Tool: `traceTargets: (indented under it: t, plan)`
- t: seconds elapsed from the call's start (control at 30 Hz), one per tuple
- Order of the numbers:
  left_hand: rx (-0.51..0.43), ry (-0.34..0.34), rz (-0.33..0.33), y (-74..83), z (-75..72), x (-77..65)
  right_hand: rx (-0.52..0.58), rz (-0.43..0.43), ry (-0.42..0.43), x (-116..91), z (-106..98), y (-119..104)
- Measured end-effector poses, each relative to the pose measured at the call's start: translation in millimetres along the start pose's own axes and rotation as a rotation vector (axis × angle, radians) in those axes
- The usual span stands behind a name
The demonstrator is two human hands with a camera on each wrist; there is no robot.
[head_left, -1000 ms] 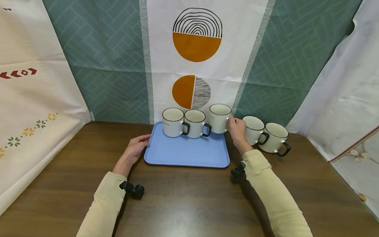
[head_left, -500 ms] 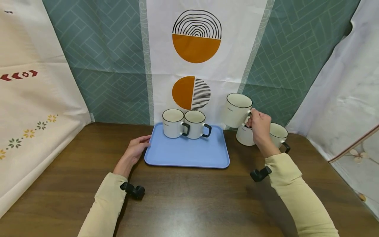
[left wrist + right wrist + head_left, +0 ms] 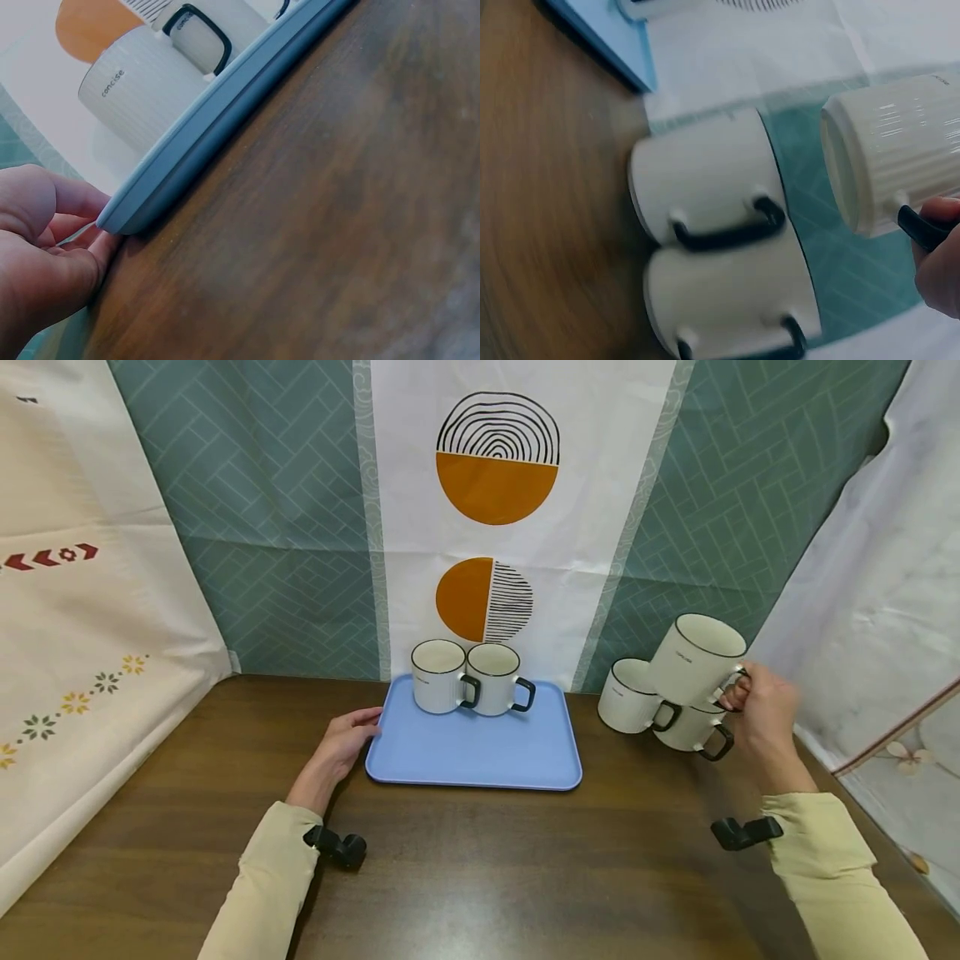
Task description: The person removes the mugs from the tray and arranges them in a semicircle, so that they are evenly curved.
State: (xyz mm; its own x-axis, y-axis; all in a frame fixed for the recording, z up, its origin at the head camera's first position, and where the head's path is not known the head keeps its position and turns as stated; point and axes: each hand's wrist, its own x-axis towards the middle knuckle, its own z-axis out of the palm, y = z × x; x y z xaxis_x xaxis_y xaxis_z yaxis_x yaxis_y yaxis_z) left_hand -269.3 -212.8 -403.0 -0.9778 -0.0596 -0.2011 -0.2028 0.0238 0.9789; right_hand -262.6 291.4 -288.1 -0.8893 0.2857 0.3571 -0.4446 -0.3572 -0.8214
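At the left edge of the blue tray (image 3: 472, 760), my left hand (image 3: 345, 743) holds the rim, fingers and thumb meeting at its corner in the left wrist view. Two white mugs with black handles, a left mug (image 3: 437, 681) and a right mug (image 3: 491, 685), stand side by side at the tray's back. My right hand (image 3: 765, 702) grips a third white mug (image 3: 693, 660) by its black handle, raised and tilted above the table. Behind and below it stand two more, a nearer-to-tray mug (image 3: 626, 702) and an outer mug (image 3: 682, 731), partly covered by the held one.
A brown wooden table (image 3: 480, 877) lies under everything. A patterned cloth (image 3: 660, 635) hangs along the back, with a white cloth (image 3: 885, 610) at the right and a cream cloth (image 3: 97, 635) at the left.
My right hand has carried the mug from over the tray's right back corner, up and rightward, to above the two mugs on the table. My left hand stays at the tray.
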Motion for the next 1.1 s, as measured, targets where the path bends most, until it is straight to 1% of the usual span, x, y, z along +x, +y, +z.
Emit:
traceTargets:
  t: [0.13,0.27,0.37,0.5,0.6,0.7,0.8,0.87,1.0,1.1]
  plan:
    - [0.000,-0.003,0.002,-0.2,-0.1,0.5,0.047,-0.008,0.025,0.6,-20.0,-13.3]
    - [0.001,-0.002,0.005,-0.2,-0.7,1.1,0.077,-0.022,0.084,1.4,-37.8,-25.9]
    - [0.005,-0.001,0.000,-0.8,-1.3,1.2,0.093,-0.031,0.156,1.8,-50.9,-30.5]
    - [0.013,-0.009,0.003,-1.9,-1.1,1.0,0.125,-0.034,0.243,2.3,-68.8,-31.1]
    - [0.020,-0.007,0.003,-2.6,-0.4,1.2,0.115,-0.004,0.292,1.4,-82.5,-30.0]
    - [0.029,-0.008,-0.002,-2.4,-0.1,1.5,0.149,0.060,0.343,-0.9,-96.2,-30.5]
    - [0.031,-0.010,-0.003,-2.3,-0.2,2.0,0.186,0.105,0.380,-3.8,-108.6,-31.2]
    - [0.031,-0.012,-0.001,-1.8,-0.8,1.7,0.190,0.103,0.407,-5.2,-114.3,-30.2]
    - [0.036,-0.008,-0.007,-0.9,-1.8,0.6,0.151,0.127,0.364,-9.8,-125.1,-24.8]
    - [0.036,-0.006,-0.012,-1.2,-1.5,0.5,0.155,0.164,0.283,-13.4,-135.4,-18.8]
